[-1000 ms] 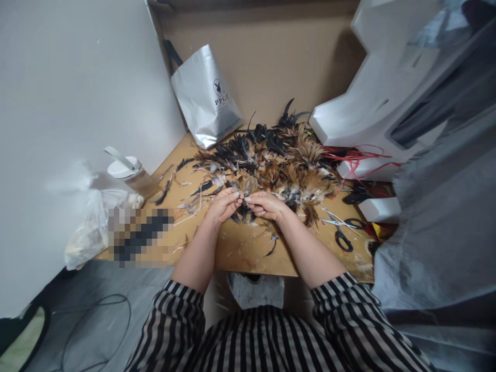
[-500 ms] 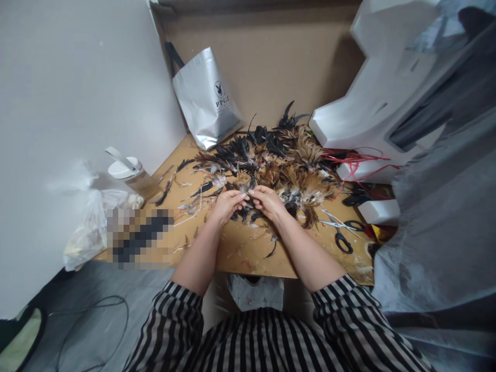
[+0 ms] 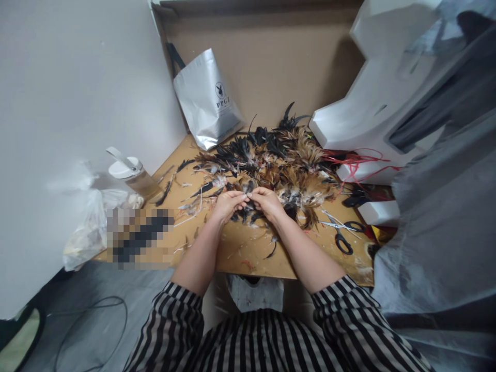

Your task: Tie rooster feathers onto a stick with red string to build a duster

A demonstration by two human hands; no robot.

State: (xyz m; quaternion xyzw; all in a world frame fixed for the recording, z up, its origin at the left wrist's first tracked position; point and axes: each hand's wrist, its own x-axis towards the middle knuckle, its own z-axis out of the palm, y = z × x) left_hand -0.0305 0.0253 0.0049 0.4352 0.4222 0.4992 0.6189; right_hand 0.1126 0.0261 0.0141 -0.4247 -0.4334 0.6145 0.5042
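Note:
At the near edge of a heap of brown and black feathers (image 3: 298,183), my two hands meet with fingertips almost touching. My left hand (image 3: 231,203) is closed in a pinch, and my right hand (image 3: 266,202) pinches close beside it. A small dark feather (image 3: 250,185) shows just above the fingertips and seems to be held between them; its lower part is hidden by the fingers. Left of my left hand lies a dark feather bundle (image 3: 205,189) with a pale bound end. A loose curled feather (image 3: 272,250) rests on the table nearer to me.
Black-handled scissors (image 3: 342,238) lie open to the right, by red cords (image 3: 354,164) and a large white machine body (image 3: 337,121). A silver bag (image 3: 205,103) leans at the back. Leftward are a lidded bottle (image 3: 141,181) and a plastic bag (image 3: 87,227) on the wooden table (image 3: 240,258).
My fingertips have shifted slightly closer together, and less of the dark feather shows above them. Everything else on the table stays put.

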